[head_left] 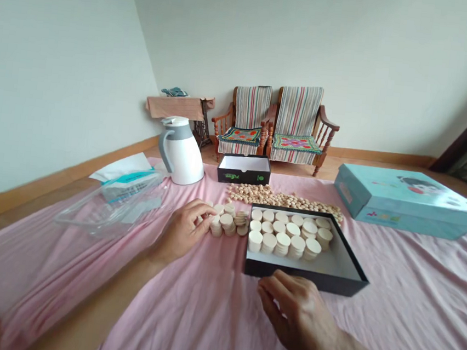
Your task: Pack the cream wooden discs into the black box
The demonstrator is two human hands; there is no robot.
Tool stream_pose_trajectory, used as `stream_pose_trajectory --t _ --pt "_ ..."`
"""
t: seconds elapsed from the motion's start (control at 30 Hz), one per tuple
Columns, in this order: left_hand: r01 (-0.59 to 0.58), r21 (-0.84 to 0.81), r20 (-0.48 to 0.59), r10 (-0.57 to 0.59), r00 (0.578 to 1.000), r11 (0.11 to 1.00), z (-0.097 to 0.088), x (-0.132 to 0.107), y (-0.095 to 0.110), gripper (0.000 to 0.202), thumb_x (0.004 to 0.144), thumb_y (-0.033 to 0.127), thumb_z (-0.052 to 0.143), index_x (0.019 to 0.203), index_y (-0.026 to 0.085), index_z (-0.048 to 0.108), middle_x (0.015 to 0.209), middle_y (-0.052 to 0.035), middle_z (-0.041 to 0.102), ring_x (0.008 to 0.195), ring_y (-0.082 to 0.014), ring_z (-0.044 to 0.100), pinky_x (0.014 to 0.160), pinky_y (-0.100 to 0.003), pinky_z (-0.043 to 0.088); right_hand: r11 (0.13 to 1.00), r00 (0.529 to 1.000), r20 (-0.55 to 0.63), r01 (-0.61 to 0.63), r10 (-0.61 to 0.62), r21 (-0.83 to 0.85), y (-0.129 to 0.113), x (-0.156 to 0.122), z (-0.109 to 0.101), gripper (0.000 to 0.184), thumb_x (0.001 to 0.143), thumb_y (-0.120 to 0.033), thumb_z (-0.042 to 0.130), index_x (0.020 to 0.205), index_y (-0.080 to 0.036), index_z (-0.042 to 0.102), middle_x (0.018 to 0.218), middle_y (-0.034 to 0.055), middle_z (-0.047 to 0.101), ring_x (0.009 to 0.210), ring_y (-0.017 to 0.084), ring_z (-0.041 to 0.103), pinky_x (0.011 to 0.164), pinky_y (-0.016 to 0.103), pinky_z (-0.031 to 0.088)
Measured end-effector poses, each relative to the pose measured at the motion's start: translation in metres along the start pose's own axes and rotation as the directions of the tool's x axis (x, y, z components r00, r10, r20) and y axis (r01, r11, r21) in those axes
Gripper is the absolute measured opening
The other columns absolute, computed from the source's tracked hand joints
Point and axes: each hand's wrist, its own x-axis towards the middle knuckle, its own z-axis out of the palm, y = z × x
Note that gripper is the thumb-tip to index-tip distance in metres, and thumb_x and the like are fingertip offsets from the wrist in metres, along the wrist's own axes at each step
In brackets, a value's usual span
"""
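Pale round wooden discs (226, 221) stand in short stacks on the pink cloth, some leaning over at their right end. My left hand (182, 229) is at the left end of these stacks, thumb and fingers closed on the nearest discs. To the right, a shallow black box with a white inside (343, 257) holds rows of stacked discs (283, 239) on its left side. Just in front of the box's near wall is my right hand (296, 316), loosely closed with fingers curled. Nothing shows in it.
Many small wooden pieces (292, 201) lie heaped behind the black box. Beyond them stands an open black box (244, 176). A white and grey jug (183, 156) and a clear plastic tray (89, 216) are at left, a light-blue box (413, 200) at right. Two chairs (298, 121) stand behind.
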Motion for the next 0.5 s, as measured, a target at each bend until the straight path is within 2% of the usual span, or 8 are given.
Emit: stream_pose_trajectory --t 0.07,0.17,0.27,0.4,0.5 --pt "0.074 0.049 0.031 -0.076 0.997 0.996 -0.012 0.001 -0.02 0.019 0.086 0.025 0.048 0.095 0.018 0.063 0.095 -0.0052 0.062 0.078 -0.014 0.059 0.065 -0.024 0.047 0.999 1.0 0.005 0.03 -0.03 -0.01 0.005 -0.005 0.009 0.022 0.091 -0.014 0.038 0.078 -0.019 0.055 0.067 0.0012 0.055 0.056 0.012 0.051 0.053 0.026 0.032" --pt "0.157 0.124 0.018 -0.16 0.987 0.98 -0.026 -0.001 -0.048 0.023 0.08 0.027 0.053 0.099 0.017 0.063 0.097 -0.0061 0.061 0.083 -0.0168 0.059 0.071 -0.027 0.048 0.998 0.998 0.03 0.064 -0.063 -0.027 0.013 -0.012 0.016 0.019 0.089 -0.011 0.04 0.081 -0.019 0.055 0.069 0.0013 0.055 0.057 0.013 0.052 0.053 0.027 0.033" --pt "0.216 0.155 0.1 -0.233 0.967 0.964 -0.032 -0.004 -0.067 0.033 0.071 0.03 0.062 0.101 0.017 0.06 0.1 -0.0065 0.06 0.089 -0.02 0.058 0.071 -0.028 0.048 0.998 0.996 0.054 0.066 -0.065 -0.024 0.017 -0.016 0.018 0.018 0.089 -0.011 0.041 0.084 -0.019 0.056 0.071 0.0017 0.056 0.058 0.014 0.054 0.052 0.027 0.034" --pt "0.241 0.147 0.201 -0.267 0.942 0.959 -0.03 -0.005 -0.078 0.034 0.066 0.033 0.066 0.094 0.017 0.058 0.093 -0.0035 0.063 0.082 -0.0178 0.058 0.073 -0.027 0.046 0.997 0.996 0.053 0.076 -0.075 -0.019 0.018 -0.017 0.019 0.018 0.09 -0.012 0.041 0.083 -0.02 0.056 0.072 0.0018 0.057 0.059 0.014 0.056 0.053 0.027 0.036" --pt "0.26 0.158 0.226 -0.292 0.929 0.953 -0.023 -0.002 -0.08 0.033 0.064 0.035 0.067 0.09 0.017 0.058 0.081 0.0 0.063 0.071 -0.0151 0.056 0.065 -0.024 0.043 0.998 0.996 0.071 0.057 -0.057 0.003 0.018 -0.017 0.022 0.018 0.09 -0.012 0.042 0.084 -0.02 0.057 0.073 0.0019 0.058 0.061 0.014 0.057 0.055 0.027 0.037"
